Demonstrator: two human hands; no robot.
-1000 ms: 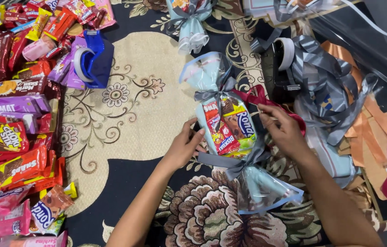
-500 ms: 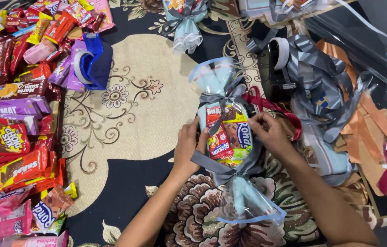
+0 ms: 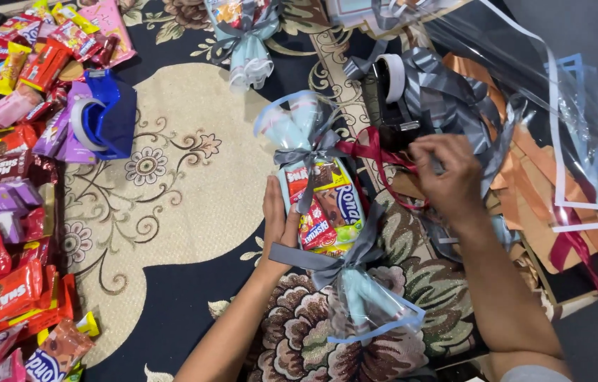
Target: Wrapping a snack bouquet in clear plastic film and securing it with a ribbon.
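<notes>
Clear cellophane snack parcel (image 3: pixel 327 212) lies on the carpet (image 3: pixel 172 177), steadied by the left hand (image 3: pixel 278 219), flat and unclenched against its side. Right hand (image 3: pixel 447 173) pinches grey ribbon (image 3: pixel 454 113) just beyond, beside the parcel.

Right hand (image 3: pixel 447 173): fingertips hidden among grey satin ribbon loops (image 3: pixel 454 99); grip cannot be told. Pile of red and purple snack packets (image 3: pixel 2 212) cut by left edge. Second cellophane-wrapped snack bundle (image 3: pixel 246 35) cut by top edge.
</notes>
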